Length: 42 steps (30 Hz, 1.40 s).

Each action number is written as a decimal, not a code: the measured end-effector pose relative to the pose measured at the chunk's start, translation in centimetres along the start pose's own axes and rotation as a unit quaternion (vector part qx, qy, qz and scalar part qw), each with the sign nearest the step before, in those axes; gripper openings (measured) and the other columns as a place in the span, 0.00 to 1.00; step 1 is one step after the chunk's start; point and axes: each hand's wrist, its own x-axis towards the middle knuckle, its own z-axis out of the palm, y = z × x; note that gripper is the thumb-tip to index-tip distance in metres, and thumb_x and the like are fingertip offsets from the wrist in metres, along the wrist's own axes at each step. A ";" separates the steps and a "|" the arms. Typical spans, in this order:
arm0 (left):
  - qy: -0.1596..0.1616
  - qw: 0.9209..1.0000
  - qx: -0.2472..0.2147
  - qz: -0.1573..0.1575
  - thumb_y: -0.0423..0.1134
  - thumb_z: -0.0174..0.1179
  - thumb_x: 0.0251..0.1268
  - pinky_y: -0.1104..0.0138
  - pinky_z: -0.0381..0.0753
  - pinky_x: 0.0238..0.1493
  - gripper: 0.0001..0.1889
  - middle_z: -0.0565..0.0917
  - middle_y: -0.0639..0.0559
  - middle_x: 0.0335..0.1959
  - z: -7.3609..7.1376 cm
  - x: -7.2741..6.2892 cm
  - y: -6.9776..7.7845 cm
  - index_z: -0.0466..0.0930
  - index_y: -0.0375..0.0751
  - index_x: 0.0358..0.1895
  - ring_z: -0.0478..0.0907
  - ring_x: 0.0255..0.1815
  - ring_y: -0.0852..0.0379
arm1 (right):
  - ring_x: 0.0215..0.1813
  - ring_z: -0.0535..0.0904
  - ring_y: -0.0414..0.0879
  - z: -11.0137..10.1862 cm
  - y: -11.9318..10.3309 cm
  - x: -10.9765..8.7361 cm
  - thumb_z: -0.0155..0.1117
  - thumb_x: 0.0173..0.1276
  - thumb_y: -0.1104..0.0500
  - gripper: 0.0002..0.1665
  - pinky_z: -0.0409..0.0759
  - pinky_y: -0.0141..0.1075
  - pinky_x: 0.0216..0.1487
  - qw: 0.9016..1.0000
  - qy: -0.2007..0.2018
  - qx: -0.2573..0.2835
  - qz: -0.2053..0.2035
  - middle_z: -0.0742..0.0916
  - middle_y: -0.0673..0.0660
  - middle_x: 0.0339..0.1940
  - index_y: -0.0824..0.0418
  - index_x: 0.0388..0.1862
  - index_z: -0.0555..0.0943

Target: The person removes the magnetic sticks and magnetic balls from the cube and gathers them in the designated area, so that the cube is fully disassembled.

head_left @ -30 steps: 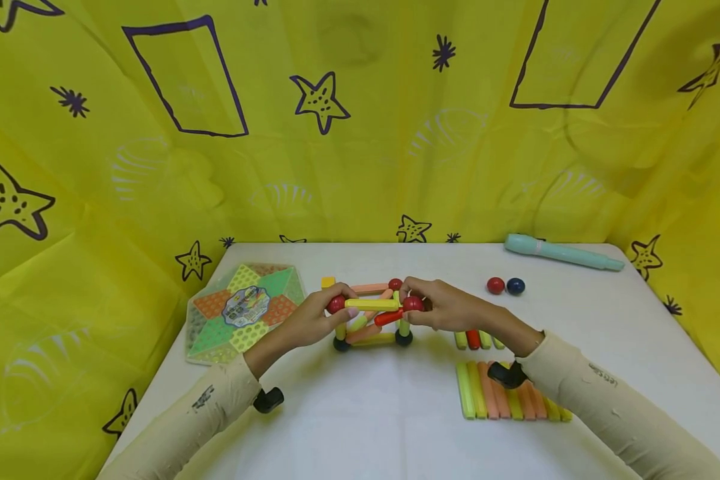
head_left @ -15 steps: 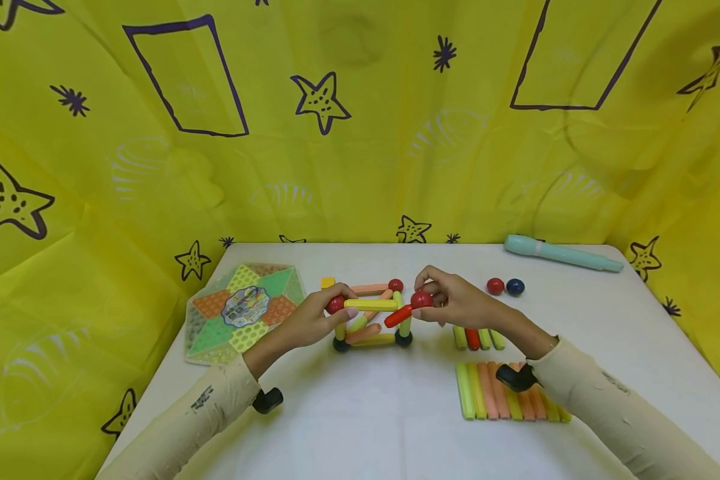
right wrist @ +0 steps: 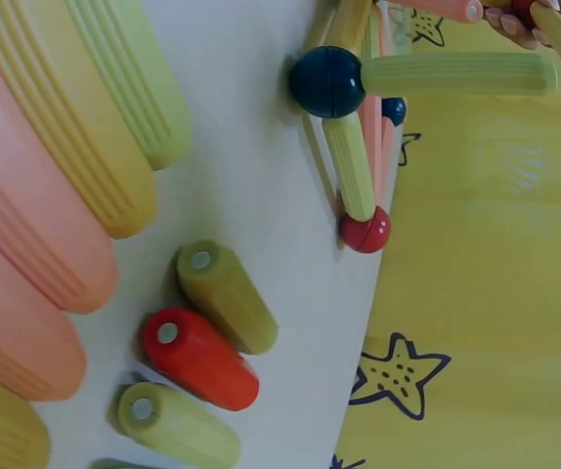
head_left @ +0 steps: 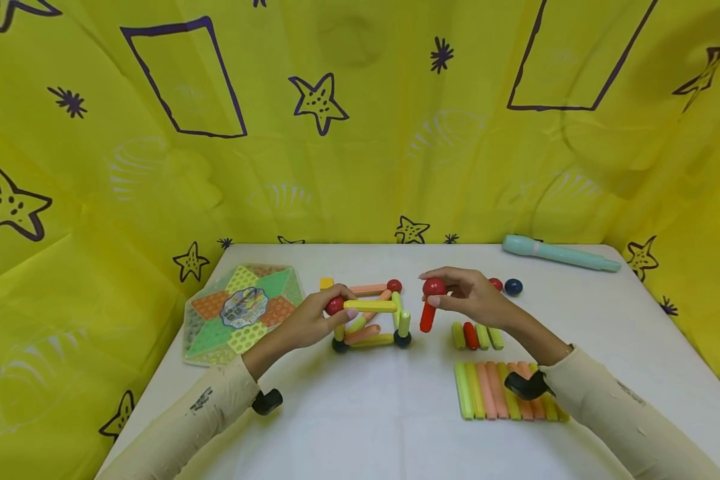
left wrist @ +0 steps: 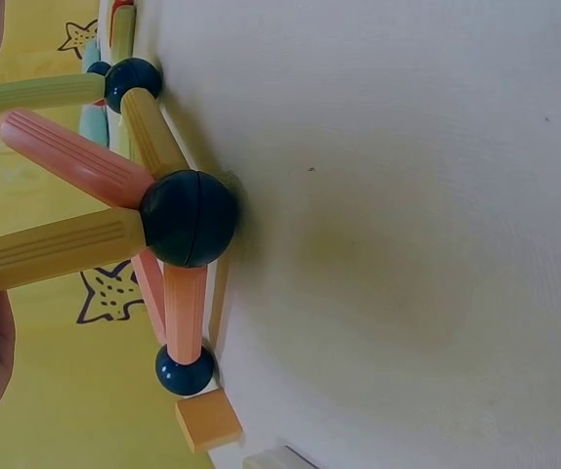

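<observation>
My left hand (head_left: 317,319) grips a red ball (head_left: 334,306) at the left top corner of a frame of magnetic rods and balls. A yellow rod (head_left: 371,306) sticks out rightward from that ball. Dark blue balls (left wrist: 191,218) sit at the frame's lower corners, and a light green rod (right wrist: 456,74) stands up from the right one, its top end bare. To the right of the frame, my right hand (head_left: 469,293) pinches another red ball (head_left: 435,287) above the table. From it a short red rod (head_left: 427,317) hangs down, apart from the frame.
Several short rods (head_left: 483,337) lie to the right, with a row of long rods (head_left: 495,391) nearer. Behind them are a dark blue ball (head_left: 513,287) and a partly hidden red one. A turquoise pen-like tube (head_left: 561,253) lies at the back right, a patterned case (head_left: 243,313) at the left.
My right hand has drawn its red ball and short red rod away from the yellow rod's end, rightward and slightly up; the red rod now points down. My left hand stays in place.
</observation>
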 end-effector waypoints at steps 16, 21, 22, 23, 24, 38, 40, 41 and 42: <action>0.010 1.000 0.000 -0.004 0.39 0.61 0.73 0.69 0.76 0.32 0.08 0.82 0.48 0.46 0.2 -0.1 0.0 0.78 0.45 0.50 0.75 0.35 0.55 | 0.39 0.82 0.47 -1.5 1.8 -3.4 0.53 0.80 0.58 0.21 0.85 0.35 0.42 0.991 0.032 0.046 0.120 0.79 0.65 0.51 0.65 0.67 0.69; 0.009 1.000 -0.004 -0.005 0.40 0.61 0.73 0.70 0.76 0.32 0.07 0.82 0.48 0.47 0.2 -0.1 -0.1 0.78 0.46 0.50 0.75 0.35 0.55 | 0.23 0.72 0.46 -2.2 2.5 -4.7 0.45 0.84 0.56 0.18 0.77 0.34 0.25 0.985 0.019 0.129 0.109 0.77 0.58 0.41 0.53 0.68 0.69; 0.009 1.000 -0.004 -0.003 0.40 0.61 0.73 0.70 0.76 0.32 0.08 0.82 0.47 0.48 0.2 -0.1 -0.1 0.78 0.45 0.50 0.75 0.35 0.55 | 0.21 0.68 0.46 -2.4 2.6 -4.9 0.44 0.84 0.56 0.17 0.72 0.34 0.22 0.984 0.018 0.140 0.107 0.77 0.57 0.40 0.51 0.67 0.70; 0.009 1.000 -0.005 -0.002 0.40 0.61 0.73 0.70 0.76 0.32 0.08 0.82 0.47 0.48 0.2 -0.2 -0.1 0.78 0.45 0.50 0.75 0.35 0.55 | 0.20 0.65 0.46 -2.5 2.7 -5.1 0.43 0.84 0.56 0.16 0.67 0.34 0.19 0.983 0.020 0.146 0.108 0.77 0.56 0.38 0.49 0.66 0.71; 0.008 1.000 -0.006 0.000 0.40 0.60 0.73 0.70 0.76 0.32 0.08 0.82 0.47 0.48 0.2 -0.2 -0.2 0.78 0.45 0.50 0.75 0.35 0.56 | 0.20 0.63 0.45 -2.7 2.8 -5.3 0.43 0.84 0.55 0.16 0.63 0.34 0.18 0.983 0.025 0.142 0.110 0.77 0.54 0.37 0.49 0.64 0.71; 0.003 1.000 -0.008 0.001 0.40 0.61 0.73 0.68 0.75 0.34 0.08 0.81 0.49 0.44 0.1 -0.3 -0.3 0.78 0.46 0.50 0.74 0.36 0.55 | 0.46 0.81 0.52 -8.8 6.1 -8.4 0.62 0.75 0.45 0.27 0.79 0.41 0.44 0.955 0.120 -0.148 0.229 0.86 0.60 0.50 0.62 0.63 0.75; 0.003 1.000 -0.007 0.002 0.40 0.61 0.73 0.68 0.75 0.34 0.08 0.81 0.49 0.44 0.1 -0.3 -0.4 0.78 0.46 0.51 0.74 0.36 0.54 | 0.49 0.79 0.57 -9.9 7.1 -8.7 0.62 0.73 0.43 0.29 0.78 0.45 0.45 0.942 0.123 -0.194 0.245 0.85 0.68 0.53 0.61 0.63 0.76; 0.002 1.000 -0.007 0.002 0.40 0.61 0.73 0.68 0.75 0.34 0.08 0.81 0.49 0.44 0.1 -0.3 -0.4 0.78 0.47 0.51 0.74 0.36 0.55 | 0.49 0.78 0.59 -10.3 7.6 -8.9 0.63 0.73 0.42 0.30 0.77 0.47 0.45 0.935 0.122 -0.218 0.253 0.84 0.70 0.53 0.61 0.62 0.76; 0.002 1.000 -0.006 0.002 0.40 0.61 0.73 0.68 0.75 0.34 0.08 0.81 0.49 0.43 0.1 -0.3 -0.5 0.78 0.47 0.51 0.74 0.36 0.55 | 0.48 0.77 0.61 -10.8 8.1 -9.0 0.64 0.72 0.41 0.31 0.76 0.48 0.43 0.928 0.118 -0.242 0.258 0.83 0.72 0.52 0.62 0.61 0.77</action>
